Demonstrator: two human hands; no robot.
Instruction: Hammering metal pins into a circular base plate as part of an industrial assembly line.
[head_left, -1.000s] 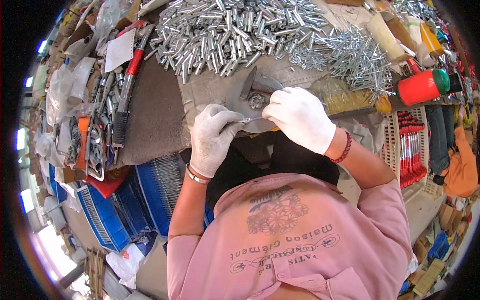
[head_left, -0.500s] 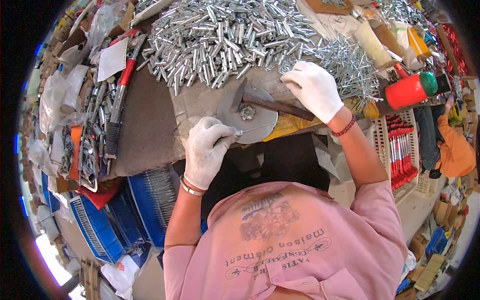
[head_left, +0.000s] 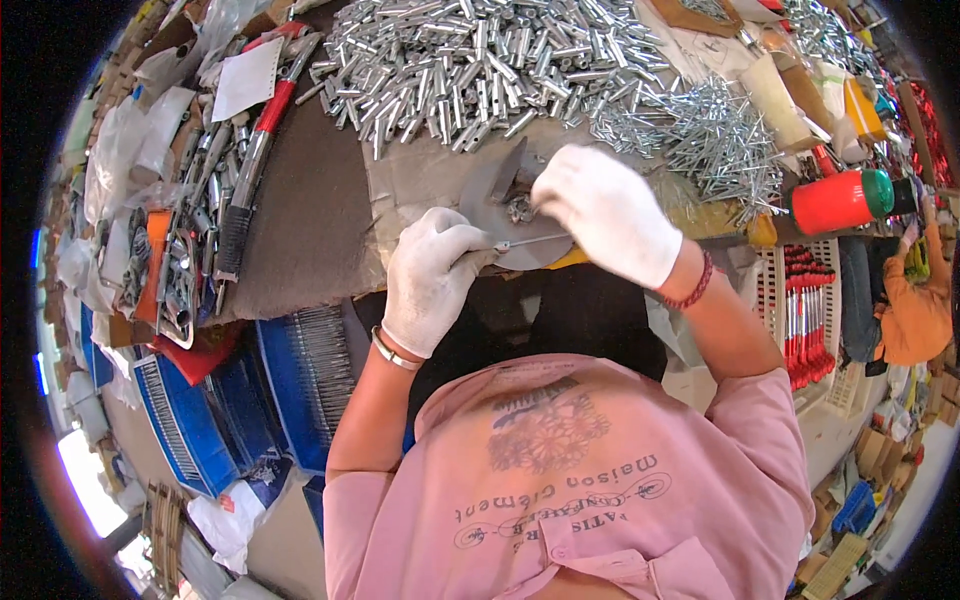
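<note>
White gloves cover both my hands. My left hand [head_left: 435, 280], at the table's near edge, pinches a thin metal rod [head_left: 535, 240] with a small silvery fitting at the pinched end. The rod points right across a round grey metal disc [head_left: 478, 205]. My right hand [head_left: 615, 215] hovers over the disc's right side, fingers curled together and slightly blurred; anything between them is hidden. Under it lies a hammer, its dark head [head_left: 508, 172] on the disc and its handle covered by my hand. Beside my right fingertips, a small shiny metal lump [head_left: 518, 208] sits on the disc.
A heap of silvery metal tubes [head_left: 480, 70] fills the table's back, with a pile of thin pins [head_left: 720, 140] to its right. A red bottle [head_left: 830, 200] lies at the right. Tools [head_left: 250, 150] crowd the left. Blue trays [head_left: 310, 380] stand below. Another person [head_left: 912, 310] is far right.
My right hand has moved left and down from beside the pins to over the hammer and disc. The left hand still pinches the rod. The whole view has shifted slightly.
</note>
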